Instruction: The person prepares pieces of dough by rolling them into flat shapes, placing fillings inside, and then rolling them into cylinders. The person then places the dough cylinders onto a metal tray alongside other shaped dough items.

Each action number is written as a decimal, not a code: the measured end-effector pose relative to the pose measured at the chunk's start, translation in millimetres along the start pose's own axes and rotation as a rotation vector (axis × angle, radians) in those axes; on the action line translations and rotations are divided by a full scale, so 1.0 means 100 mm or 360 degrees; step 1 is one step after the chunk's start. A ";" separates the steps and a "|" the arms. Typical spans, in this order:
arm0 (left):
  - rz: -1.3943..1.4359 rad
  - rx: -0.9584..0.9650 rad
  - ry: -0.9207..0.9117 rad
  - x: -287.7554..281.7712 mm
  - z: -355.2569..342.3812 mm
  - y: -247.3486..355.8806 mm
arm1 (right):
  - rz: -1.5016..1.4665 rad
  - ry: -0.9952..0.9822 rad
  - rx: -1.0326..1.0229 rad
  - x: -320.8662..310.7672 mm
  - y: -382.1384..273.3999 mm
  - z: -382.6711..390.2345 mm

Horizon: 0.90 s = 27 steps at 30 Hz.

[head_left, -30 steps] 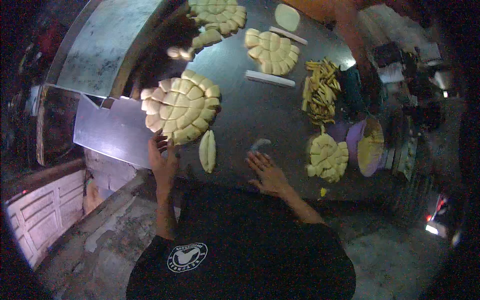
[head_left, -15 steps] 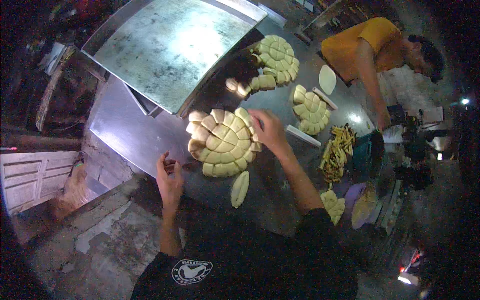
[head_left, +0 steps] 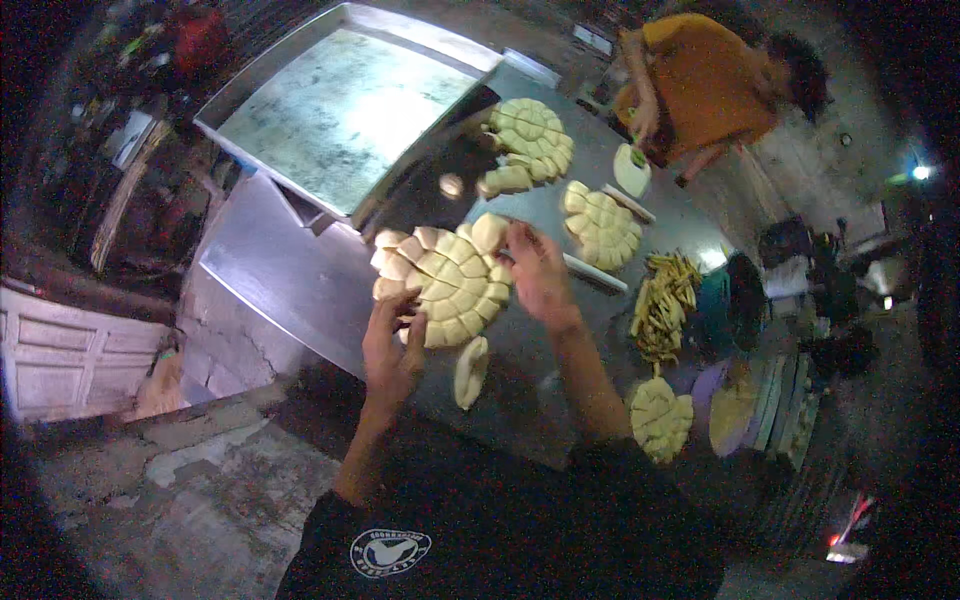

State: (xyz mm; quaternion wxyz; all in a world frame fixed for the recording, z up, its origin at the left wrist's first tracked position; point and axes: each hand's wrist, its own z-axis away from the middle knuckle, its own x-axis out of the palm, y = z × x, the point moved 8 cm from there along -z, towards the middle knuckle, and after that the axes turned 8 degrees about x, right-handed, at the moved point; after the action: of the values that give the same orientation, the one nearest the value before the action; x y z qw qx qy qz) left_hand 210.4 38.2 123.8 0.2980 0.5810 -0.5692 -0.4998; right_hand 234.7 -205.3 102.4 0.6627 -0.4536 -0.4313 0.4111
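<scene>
A rounded cluster of pale dough pieces [head_left: 455, 290] lies on the metal table in front of me. My left hand [head_left: 393, 350] is at its lower left edge, fingers and thumb closed around a piece there that they partly hide. At the upper right edge, my right hand [head_left: 540, 275] has its curled fingertips against a larger dough piece [head_left: 489, 232], gripping its side. A long oval dough piece [head_left: 470, 375] with a crease lies just below the cluster. One small dough ball [head_left: 451, 186] sits apart, beyond the cluster.
A big metal tray [head_left: 345, 100] stands at the far left of the table [head_left: 285, 265]. More dough clusters [head_left: 605, 225] lie to the right, beside white bars [head_left: 597, 274] and a heap of yellowish strips [head_left: 665, 305]. Across the table a person in orange [head_left: 705, 85] reaches toward a flat pale oval [head_left: 632, 170].
My left hand has moved right, from beside the cluster onto its edge. My right hand stays at the upper right piece. The other person has shifted, a hand now by the pale oval.
</scene>
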 end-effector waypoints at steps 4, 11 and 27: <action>0.0522 0.0128 -0.0104 0.78 -0.02 0.98 | 0.0034 0.0000 -0.0153 -0.20 -0.46 1.26; 0.0584 0.0478 -0.0563 1.93 0.94 1.88 | -0.0182 0.0528 -0.0395 -1.35 -0.72 2.88; 0.1772 -0.0234 -0.1110 3.84 3.07 1.85 | -0.0571 0.0757 -0.0476 -2.45 -0.56 4.62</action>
State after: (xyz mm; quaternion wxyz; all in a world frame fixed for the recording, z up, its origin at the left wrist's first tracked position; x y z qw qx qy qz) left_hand -196.4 -294.2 101.2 0.3490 -0.0179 -0.8121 -0.4674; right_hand -264.4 -335.0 206.9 0.7327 -0.5459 -0.3932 0.1026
